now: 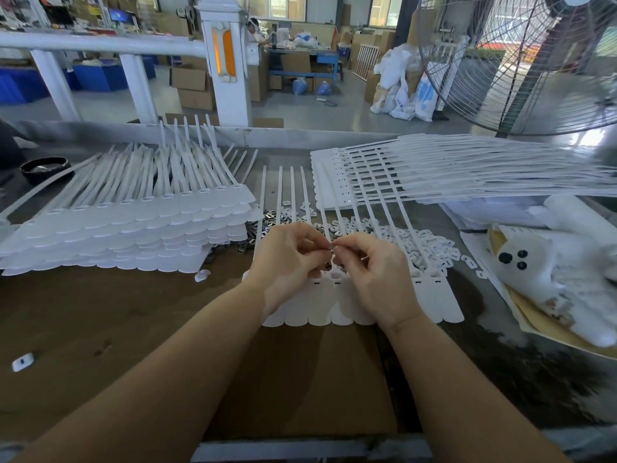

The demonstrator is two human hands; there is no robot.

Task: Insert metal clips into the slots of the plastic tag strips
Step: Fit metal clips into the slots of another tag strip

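left hand: fingers curled, thumb and forefinger pinched together at the tips, meeting the right hand's fingertips. Something small and metallic shows at the pinch point, too small to identify for sure.
right hand: fingers curled, thumb and forefinger pinched, tips touching the left hand's. Can't tell which hand actually has the small piece.
tag strip sheet: white, flat on the bench directly under both hands; rounded tag ends toward the person, thin tails running away. Dark slots visible in a row just below the fingers.
metal clips: loose pile on the bench just beyond the left hand, against the left stack.
white plastic pieces: loose heap just beyond and right of the right hand, lying over the sheet's tails.
left stack: layered tag strips, well left of the left hand, tails pointing away.
right stack: more tag strips, beyond the right hand, tails fanning right.
black dish: far left, past the left stack.
white plush toy: right of the right hand, on brown paper.
fan: wire guard, far right behind the bench.
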